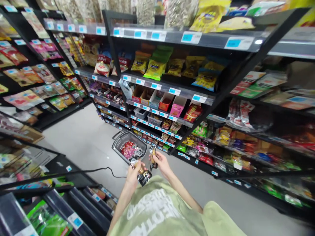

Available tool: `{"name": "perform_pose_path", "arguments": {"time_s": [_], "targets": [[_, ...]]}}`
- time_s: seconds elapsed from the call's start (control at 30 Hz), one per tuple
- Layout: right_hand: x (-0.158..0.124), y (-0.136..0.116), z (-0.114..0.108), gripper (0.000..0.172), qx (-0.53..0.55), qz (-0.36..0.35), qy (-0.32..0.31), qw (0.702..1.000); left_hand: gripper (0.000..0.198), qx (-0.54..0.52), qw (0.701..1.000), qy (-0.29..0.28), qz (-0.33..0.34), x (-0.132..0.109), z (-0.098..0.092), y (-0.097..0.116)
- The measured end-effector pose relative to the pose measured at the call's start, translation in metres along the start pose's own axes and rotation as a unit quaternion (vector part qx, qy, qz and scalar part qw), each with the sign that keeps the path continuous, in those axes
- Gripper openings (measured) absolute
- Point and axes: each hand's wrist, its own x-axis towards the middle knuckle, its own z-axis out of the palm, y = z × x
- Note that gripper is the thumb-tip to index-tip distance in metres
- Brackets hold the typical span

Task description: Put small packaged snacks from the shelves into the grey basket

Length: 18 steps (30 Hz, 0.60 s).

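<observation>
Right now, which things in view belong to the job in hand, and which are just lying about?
Likely in the job:
left hand, holding dark packaging
right hand, holding a dark-and-gold packet
grey basket
red packets inside it

Just around, shelved:
yellow bags
pink box

Arms, one pair, both bare along the forearm. Left forearm (124,197): slants up from the lower edge of the view, leaning slightly right; elbow out of view. Left hand (133,173): closed in a grip, thumb uppermost and pointing forward, fingers curled round the far side, partly hidden. Right forearm (184,191): slants up and leftward from the lower right, the longer visible length. Right hand (161,162): pinch grip, thumb and forefinger brought together, fingertips turned toward the left hand. Pair: held in front of the torso, near each other, apart, the right slightly farther forward.
</observation>
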Motion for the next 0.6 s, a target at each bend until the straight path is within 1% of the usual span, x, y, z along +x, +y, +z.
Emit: {"name": "perform_pose_path", "arguments": {"time_s": [0.1,0.17,0.23,0.37,0.5,0.6], "targets": [[-0.005,0.006,0.0,0.043,0.01,0.012,-0.004,1.0,0.043,-0.049,0.998,-0.03,-0.039,-0.005,0.001,0.006],[-0.008,0.01,0.0,0.043,0.012,0.019,-0.002,1.0,0.033,-0.064,0.995,-0.041,-0.06,-0.006,-0.003,0.008],[-0.01,0.012,0.001,0.043,0.014,0.026,0.006,1.0,0.027,-0.065,0.995,-0.044,-0.065,-0.005,-0.008,0.008],[-0.012,0.013,0.004,0.043,0.023,0.043,0.032,0.998,0.037,-0.033,0.997,-0.038,-0.052,-0.005,-0.013,0.008],[-0.013,0.013,0.005,0.042,0.042,0.042,0.058,0.997,0.047,-0.015,0.998,-0.041,-0.053,-0.007,-0.01,0.007],[-0.014,0.013,0.004,0.042,0.042,0.03,0.061,0.997,0.052,0.007,0.999,-0.029,-0.02,-0.005,-0.01,0.002]]}}
